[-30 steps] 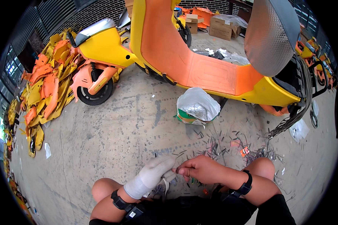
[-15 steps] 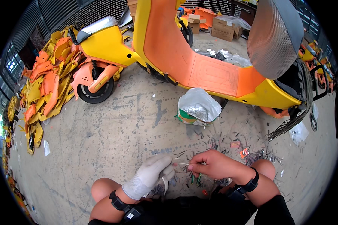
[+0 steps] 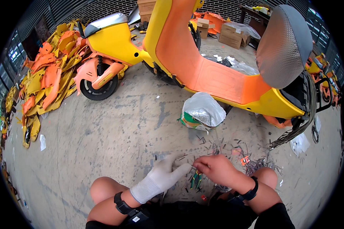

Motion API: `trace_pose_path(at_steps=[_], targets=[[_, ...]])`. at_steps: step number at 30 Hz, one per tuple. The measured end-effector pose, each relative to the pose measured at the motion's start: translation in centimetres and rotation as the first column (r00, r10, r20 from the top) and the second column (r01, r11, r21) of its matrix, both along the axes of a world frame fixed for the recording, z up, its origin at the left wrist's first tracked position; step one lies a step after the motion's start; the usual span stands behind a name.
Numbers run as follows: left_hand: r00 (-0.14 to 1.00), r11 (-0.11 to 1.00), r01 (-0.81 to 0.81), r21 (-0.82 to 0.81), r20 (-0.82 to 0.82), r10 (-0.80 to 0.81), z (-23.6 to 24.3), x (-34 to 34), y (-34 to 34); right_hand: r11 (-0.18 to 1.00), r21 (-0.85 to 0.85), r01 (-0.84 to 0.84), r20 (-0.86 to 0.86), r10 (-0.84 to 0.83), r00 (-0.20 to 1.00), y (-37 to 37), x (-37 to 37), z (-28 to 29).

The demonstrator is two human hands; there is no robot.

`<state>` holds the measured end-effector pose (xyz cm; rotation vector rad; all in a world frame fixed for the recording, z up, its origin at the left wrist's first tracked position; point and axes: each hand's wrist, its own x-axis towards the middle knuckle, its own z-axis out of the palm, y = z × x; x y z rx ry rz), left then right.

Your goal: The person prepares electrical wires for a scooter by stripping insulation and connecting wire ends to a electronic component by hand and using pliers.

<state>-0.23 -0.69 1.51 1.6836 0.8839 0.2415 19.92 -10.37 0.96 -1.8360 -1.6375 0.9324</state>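
Note:
My left hand (image 3: 162, 176), in a white knitted glove, reaches in to the fingertips of my right hand, its fingers closing together and partly blurred. Bare and pinched between thumb and forefinger, my right hand (image 3: 216, 168) holds the end of a thin pale wire (image 3: 194, 166); most of it is hidden where the two hands meet. What exactly lies in the gloved fingers does not show. Below my right hand, green-handled pliers (image 3: 197, 180) lie on the floor among short dark wire scraps.
A white-lined bag (image 3: 203, 110) stands ahead, near a yellow and orange scooter (image 3: 221, 82) draped with a bundle of wires (image 3: 294, 129). Tangled wire offcuts (image 3: 262, 165) lie by my right knee. Body panels (image 3: 49, 76) are heaped at left; cardboard boxes (image 3: 233, 37) sit behind.
My left hand has moved right and up to meet my right fingertips; its fingers were lower and apart from them. The pale wire, visible between the hands before, is now mostly covered.

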Motion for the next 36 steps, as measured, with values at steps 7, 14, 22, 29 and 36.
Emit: trace_pose_path(at_steps=[7,14,22,29,36], targets=[[0.988,0.978,0.154,0.142,-0.050,-0.149,-0.2,-0.7,0.4,0.888,0.381,-0.258,0.331,0.130,0.935,-0.3,-0.8,-1.6],[0.997,0.953,0.056,-0.298,-0.036,-0.069,0.7,-1.1,0.9,0.891,0.395,-0.225,0.193,0.160,0.968,-0.2,0.8,-0.9],[1.000,0.958,-0.015,-0.286,-0.022,0.009,1.8,-0.8,1.4,0.994,0.001,-0.112,-0.252,0.109,0.962,-0.5,2.8,0.7],[0.989,0.963,-0.141,-0.228,0.006,0.146,1.9,-0.4,1.9,0.988,-0.147,-0.038,-0.471,-0.036,0.881,0.3,4.8,-0.6],[0.989,0.980,-0.138,-0.142,-0.065,0.130,3.1,-0.8,2.7,0.990,-0.133,-0.036,-0.569,-0.047,0.821,1.6,5.1,-0.7]])
